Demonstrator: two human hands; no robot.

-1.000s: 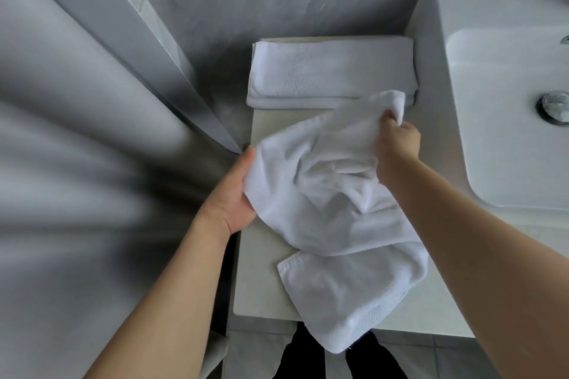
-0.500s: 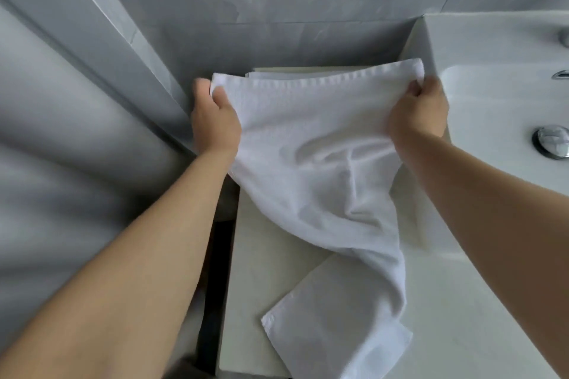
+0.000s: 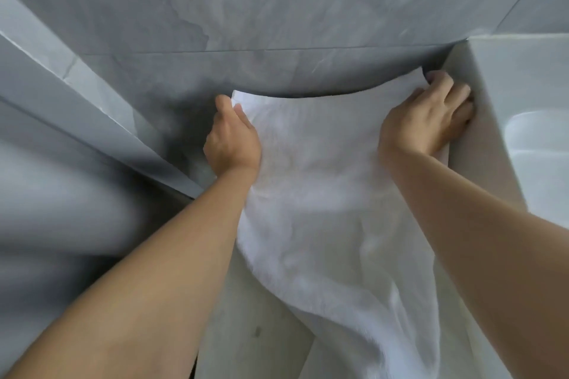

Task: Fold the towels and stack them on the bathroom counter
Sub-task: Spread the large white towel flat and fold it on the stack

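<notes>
A white towel (image 3: 320, 188) is stretched out between my two hands above the pale counter (image 3: 249, 332). My left hand (image 3: 232, 138) grips its upper left corner, thumb over the edge. My right hand (image 3: 431, 114) holds the upper right corner against the side of the white basin (image 3: 480, 108). The towel's top edge sags in a curve near the grey wall, and its lower part trails down over the counter toward me. The folded towel seen earlier at the back of the counter is hidden behind the raised towel.
A grey tiled wall (image 3: 277, 9) stands straight ahead. A grey angled panel (image 3: 77, 108) closes in the left side. The white basin fills the right edge. A narrow dark gap runs along the counter's left side.
Both hands have carried the towel's top corners farther back toward the wall and spread them wider. The view has tilted upward, and the folded towel is no longer visible.
</notes>
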